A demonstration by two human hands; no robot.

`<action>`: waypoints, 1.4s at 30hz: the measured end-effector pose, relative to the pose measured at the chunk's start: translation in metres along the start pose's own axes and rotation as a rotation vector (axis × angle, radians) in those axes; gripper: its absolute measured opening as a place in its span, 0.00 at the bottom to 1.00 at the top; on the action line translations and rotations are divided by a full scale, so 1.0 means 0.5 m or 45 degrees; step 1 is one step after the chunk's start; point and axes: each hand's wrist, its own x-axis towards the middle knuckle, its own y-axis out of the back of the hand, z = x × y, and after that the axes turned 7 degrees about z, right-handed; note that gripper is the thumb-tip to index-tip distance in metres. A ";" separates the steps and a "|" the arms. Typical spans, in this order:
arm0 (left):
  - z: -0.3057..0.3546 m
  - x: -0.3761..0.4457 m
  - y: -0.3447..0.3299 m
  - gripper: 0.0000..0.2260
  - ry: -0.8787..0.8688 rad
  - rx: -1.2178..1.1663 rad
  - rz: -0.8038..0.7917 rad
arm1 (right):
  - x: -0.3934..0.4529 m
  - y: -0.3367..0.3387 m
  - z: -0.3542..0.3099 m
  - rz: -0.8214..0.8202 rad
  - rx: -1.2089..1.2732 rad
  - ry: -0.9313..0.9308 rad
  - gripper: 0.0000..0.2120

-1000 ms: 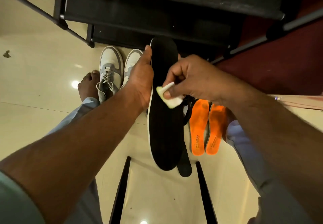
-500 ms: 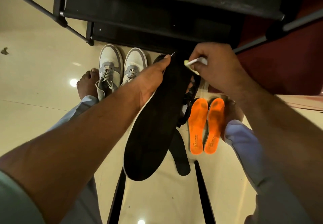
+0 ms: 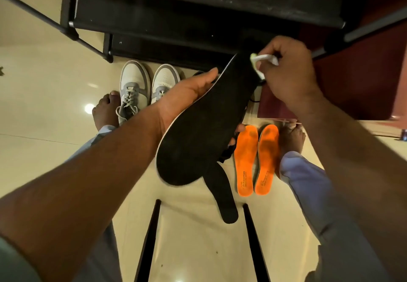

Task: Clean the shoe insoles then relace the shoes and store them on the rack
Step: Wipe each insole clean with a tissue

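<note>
My left hand [image 3: 187,96] grips a long black insole [image 3: 204,127] from underneath, thumb on its left edge, fingertips showing at its right edge. The insole is tilted, its toe end up to the right. My right hand [image 3: 286,72] pinches a small white and yellow-green wipe [image 3: 262,61] against that toe end. A second black insole [image 3: 222,193] lies on the floor below. Two orange insoles [image 3: 253,160] lie side by side to its right. A pair of white and grey laced sneakers [image 3: 145,85] stands by the black shoe rack [image 3: 176,17].
My bare feet rest on the cream tile floor [image 3: 44,83], one left of the sneakers, one right of the orange insoles. Two black bars [image 3: 147,237] run along the floor near me. A dark red surface [image 3: 352,83] lies at the right. A black shoe is partly hidden behind the held insole.
The held insole has swung from upright to tilted, toe end to the right. My right hand has slid the wipe from the insole's middle up to its toe end.
</note>
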 end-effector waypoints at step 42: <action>-0.021 0.011 0.014 0.14 0.037 -0.418 -0.221 | -0.073 -0.050 -0.048 -0.219 -0.201 0.780 0.06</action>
